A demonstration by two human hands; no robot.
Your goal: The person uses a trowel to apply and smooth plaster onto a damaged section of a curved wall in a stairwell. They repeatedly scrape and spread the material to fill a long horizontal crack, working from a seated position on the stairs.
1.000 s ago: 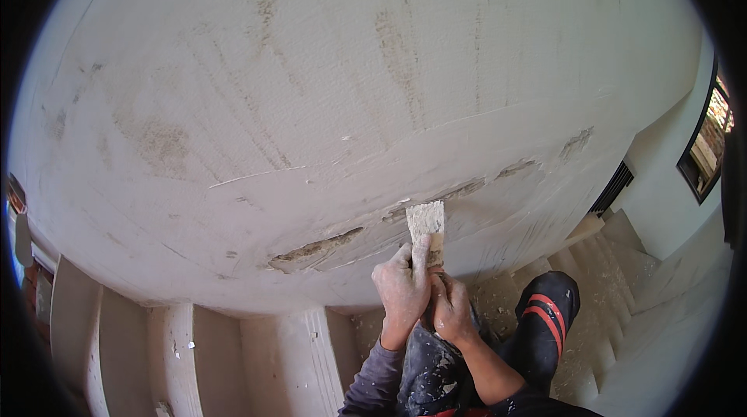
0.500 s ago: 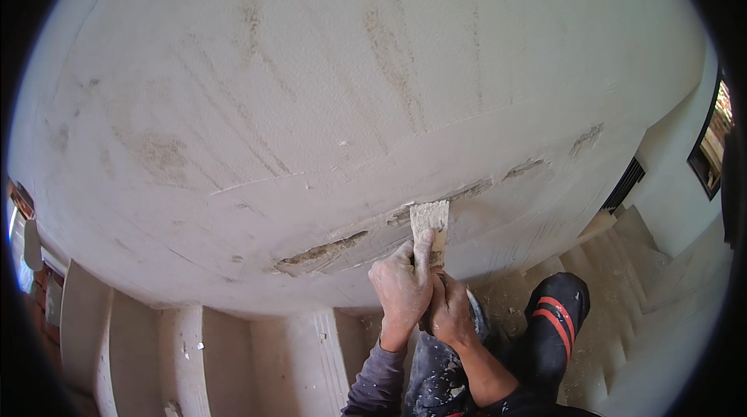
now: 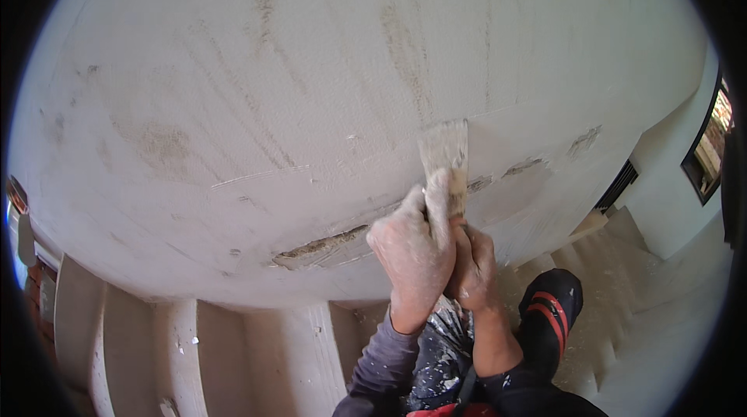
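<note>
My left hand (image 3: 416,257) grips a plaster-caked putty knife (image 3: 442,145), its thumb lying along the back of the blade. My right hand (image 3: 475,265) is wrapped beside and partly behind it at the knife's handle, which the fingers mostly hide. The blade is at the pale plastered wall (image 3: 233,106), just above a broken horizontal groove (image 3: 319,247) with rough, chipped patches. White dust coats both hands.
Below the wall are concrete steps (image 3: 264,355) with small scraps, continuing down to the right (image 3: 583,300). My dark shoe with red stripes (image 3: 552,300) stands on them. A dark-framed window (image 3: 704,152) and black grille (image 3: 615,183) are at the right.
Both hands and the putty knife have moved upward along the wall, the blade rising from over the groove to above it. The grip looks unchanged.
</note>
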